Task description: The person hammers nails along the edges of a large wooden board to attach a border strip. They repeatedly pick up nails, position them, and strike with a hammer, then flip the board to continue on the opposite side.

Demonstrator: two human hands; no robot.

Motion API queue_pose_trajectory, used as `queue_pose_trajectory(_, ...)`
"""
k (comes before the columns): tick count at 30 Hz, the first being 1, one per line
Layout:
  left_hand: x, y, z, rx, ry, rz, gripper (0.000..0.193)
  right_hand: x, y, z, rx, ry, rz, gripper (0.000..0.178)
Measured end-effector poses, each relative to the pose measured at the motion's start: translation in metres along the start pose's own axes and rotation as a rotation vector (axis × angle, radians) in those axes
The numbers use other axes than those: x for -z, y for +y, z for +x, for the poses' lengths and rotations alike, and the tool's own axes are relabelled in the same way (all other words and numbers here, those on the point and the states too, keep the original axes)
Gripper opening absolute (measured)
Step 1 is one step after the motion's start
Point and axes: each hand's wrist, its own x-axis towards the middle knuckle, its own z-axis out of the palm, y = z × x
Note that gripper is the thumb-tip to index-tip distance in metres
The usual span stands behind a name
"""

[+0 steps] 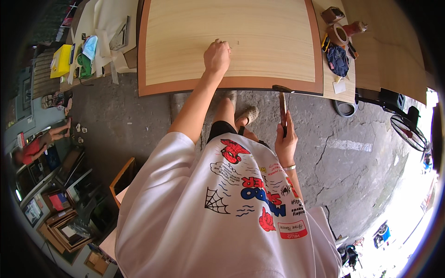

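My left hand (217, 56) is over the middle of a wood-grain panel (185, 28) with a brown border. Its fingers are closed together, and a small pale bit shows at the fingertips, too small to name. A tiny pale piece or mark (238, 42) is on the panel just right of that hand. My right hand (286, 141) is wrapped round the handle of a hammer (282, 104), low by my right side. The hammer's head is up, close to the panel's near right edge.
Right of the panel, a side surface carries a tape roll (338, 34), a dark blue cloth (338, 60) and tools. A black fan (410, 132) stands beyond. At left are a yellow box (61, 61) and a blue mask (90, 47). A person in red (34, 149) sits far left.
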Motion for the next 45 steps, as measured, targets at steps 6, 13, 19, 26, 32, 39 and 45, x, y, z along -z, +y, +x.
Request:
queue_pose_trajectory(6,0.001,0.005,0.019,-0.071,-0.123,0.181,0.003,0.0,-0.024,-0.003,0.0,0.008,-0.013,0.052)
queue_pose_trajectory(13,0.048,-0.032,-0.017,0.25,0.07,-0.73,0.009,-0.028,-0.054,-0.028,-0.063,0.142,0.013,0.052)
queue_pose_trajectory(19,0.069,-0.064,-0.115,0.357,-0.137,-1.059,0.016,-0.06,-0.074,-0.048,-0.14,0.134,0.057,0.052)
queue_pose_trajectory(26,0.059,-0.072,-0.143,-0.294,0.194,-0.43,0.015,-0.092,-0.081,-0.056,-0.023,0.139,-0.017,0.052)
queue_pose_trajectory(32,0.044,-0.068,-0.139,-0.281,0.312,-0.43,0.014,-0.094,-0.083,-0.061,0.045,0.159,-0.072,0.052)
queue_pose_trajectory(39,0.024,-0.068,-0.145,-0.241,0.305,-0.332,0.01,-0.093,-0.086,-0.061,0.048,0.167,-0.092,0.052)
queue_pose_trajectory(45,0.008,-0.072,-0.152,-0.198,0.344,-0.325,0.009,-0.091,-0.087,-0.063,-0.074,0.074,-0.057,0.054)
